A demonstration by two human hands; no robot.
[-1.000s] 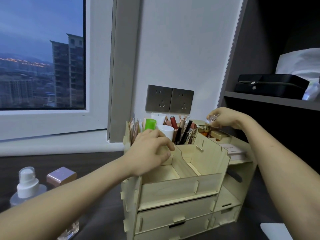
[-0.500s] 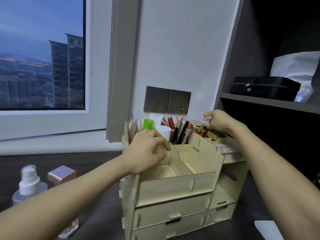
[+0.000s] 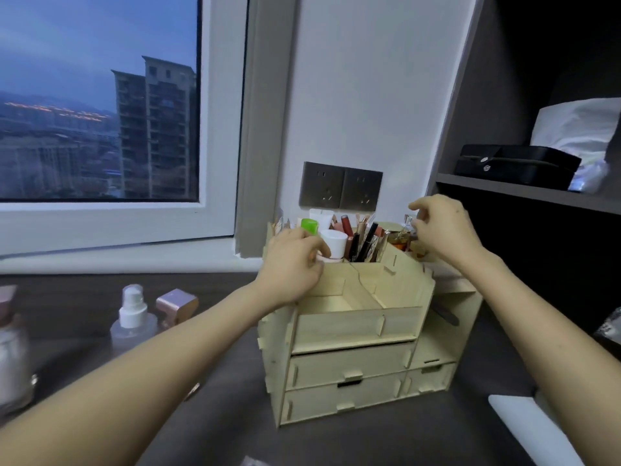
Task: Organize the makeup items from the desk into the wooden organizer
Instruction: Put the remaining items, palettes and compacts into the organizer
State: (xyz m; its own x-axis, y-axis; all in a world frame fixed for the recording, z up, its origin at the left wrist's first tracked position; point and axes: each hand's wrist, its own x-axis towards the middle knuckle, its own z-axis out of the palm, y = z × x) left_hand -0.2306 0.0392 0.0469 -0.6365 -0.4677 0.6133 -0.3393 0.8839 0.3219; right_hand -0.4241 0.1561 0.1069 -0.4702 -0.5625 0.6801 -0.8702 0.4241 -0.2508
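The organizer [image 3: 356,326] and a spray bottle [image 3: 133,314] stand on the dark desk [image 3: 218,415] under a window [image 3: 97,95]. The left hand [image 3: 292,264] and right hand [image 3: 443,230] curl over the organizer's top; I cannot tell if they hold anything.

No readable text, labels or numbers anywhere.

Pale wooden organizer [image 3: 353,331] sits on dark desk [image 3: 218,415] before you. Clear spray bottle [image 3: 133,317] and rose-gold-capped bottle [image 3: 176,306] stand left of it. 2 grey wall sockets [image 3: 322,185] behind it.
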